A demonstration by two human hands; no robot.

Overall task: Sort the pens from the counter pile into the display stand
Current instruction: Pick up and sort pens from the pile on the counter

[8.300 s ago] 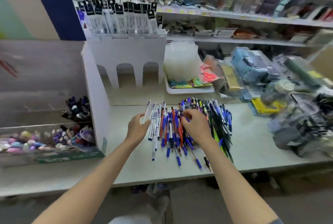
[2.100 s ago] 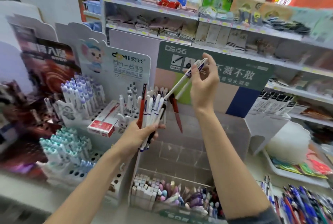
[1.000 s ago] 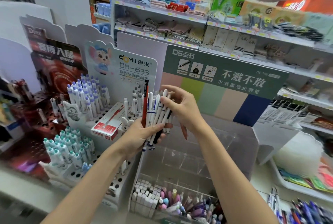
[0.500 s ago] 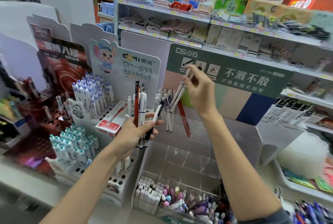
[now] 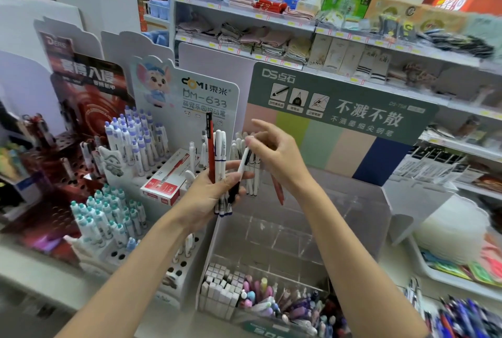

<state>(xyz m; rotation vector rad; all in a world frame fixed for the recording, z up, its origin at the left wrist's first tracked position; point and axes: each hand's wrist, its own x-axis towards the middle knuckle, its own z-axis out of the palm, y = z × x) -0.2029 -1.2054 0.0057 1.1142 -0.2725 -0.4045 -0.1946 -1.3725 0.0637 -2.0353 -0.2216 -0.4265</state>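
My left hand (image 5: 206, 191) grips a bundle of pens (image 5: 219, 147) upright: one red and several white with blue bands. My right hand (image 5: 277, 155) pinches the top end of a white pen with a black grip (image 5: 242, 165) that leans out of that bundle; its other fingers are spread. Just behind both hands stands the clear display stand (image 5: 312, 226) with a green header card (image 5: 353, 104). A row of white pens (image 5: 254, 177) and a red pen (image 5: 277, 188) stand in its upper tier. The counter pile of pens (image 5: 461, 316) shows at the bottom right corner.
A white stand with holes (image 5: 173, 269) holds purple-capped pens (image 5: 135, 142), teal-capped pens (image 5: 103, 218) and a red box (image 5: 165, 177). A dark red stand (image 5: 54, 163) is far left. A front bin of erasers and pens (image 5: 258, 299) sits below; shelves fill the back.
My right hand has come down from the stand's upper tier to the bundle in my left hand and now pinches a white pen there. The bundle is smaller than a second ago.
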